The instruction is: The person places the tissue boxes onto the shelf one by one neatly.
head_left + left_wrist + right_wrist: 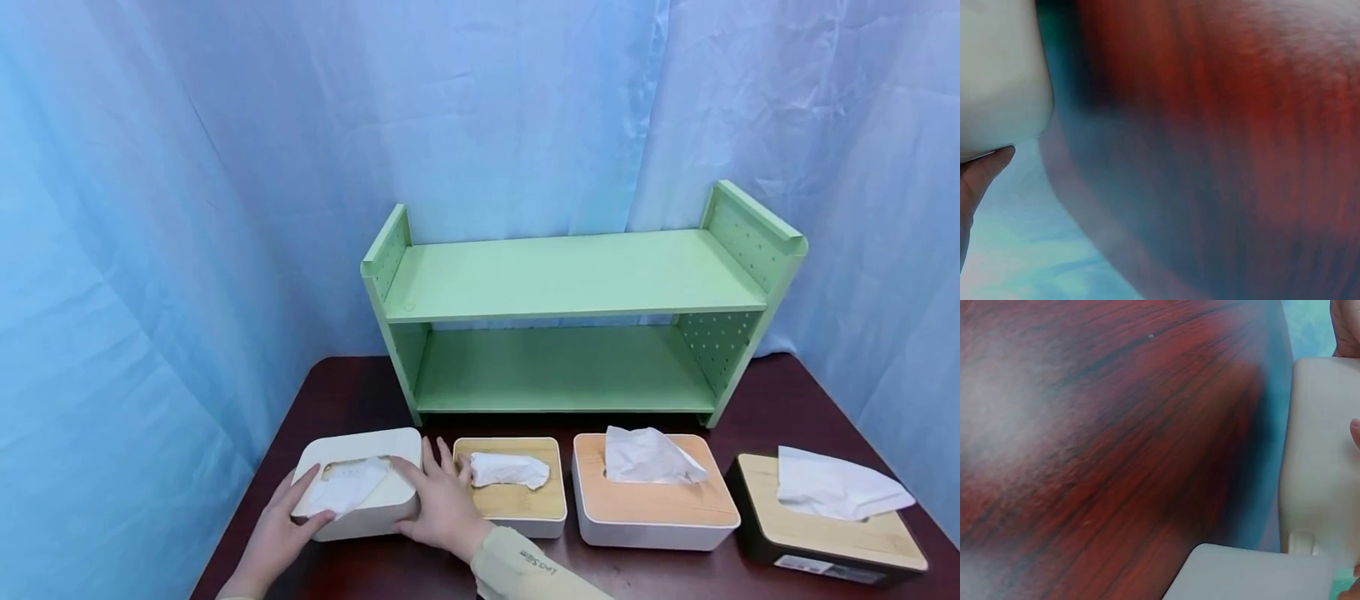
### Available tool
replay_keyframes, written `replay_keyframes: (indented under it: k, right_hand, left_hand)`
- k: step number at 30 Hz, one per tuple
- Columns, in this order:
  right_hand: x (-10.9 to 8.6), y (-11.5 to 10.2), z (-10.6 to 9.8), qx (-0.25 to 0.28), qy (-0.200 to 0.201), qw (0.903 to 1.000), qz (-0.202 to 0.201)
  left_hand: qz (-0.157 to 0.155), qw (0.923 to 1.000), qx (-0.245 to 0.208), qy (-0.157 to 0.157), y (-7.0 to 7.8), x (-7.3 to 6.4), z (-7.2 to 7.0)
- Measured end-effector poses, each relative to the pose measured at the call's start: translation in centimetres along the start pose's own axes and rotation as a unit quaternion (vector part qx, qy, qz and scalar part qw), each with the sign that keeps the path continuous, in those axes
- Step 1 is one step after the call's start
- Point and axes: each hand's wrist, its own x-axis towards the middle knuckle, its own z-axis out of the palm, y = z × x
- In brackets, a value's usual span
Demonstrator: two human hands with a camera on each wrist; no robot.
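A white tissue box (360,446) with an oval slot and a loose tissue (348,487) stands at the left of the row in the head view. My left hand (279,533) grips its left side, thumb at the front edge. On the opposite side, my right hand (444,507) holds it, with the thumb low at the front corner and fingers along the right side. In the left wrist view a fingertip (997,161) meets the edge of the white box (1000,75). The right wrist view shows the box's smooth wall (1316,456) between fingers.
Close to my right hand sits a small bamboo-topped tissue box (517,504). Further right are a wood-topped white one (652,533) and a black one with a bamboo lid (832,529). Behind them a green two-tier shelf (577,275) stands on the dark red table (337,392).
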Motion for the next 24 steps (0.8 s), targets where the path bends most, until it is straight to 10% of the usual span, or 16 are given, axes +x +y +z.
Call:
replay_keyframes:
  k: [14, 24]
  right_hand:
    - [0.3, -0.7, -3.6, 0.158, 0.084, 0.9832, -0.037]
    - [-0.6, 0.4, -6.5, 0.180, 0.143, 0.9714, -0.057]
  left_hand:
    - [-0.019, 0.9974, -0.037, 0.058, 3.8, 0.5, -2.0]
    - [0.029, 0.9889, -0.080, 0.122, 7.0, 1.0, -1.6]
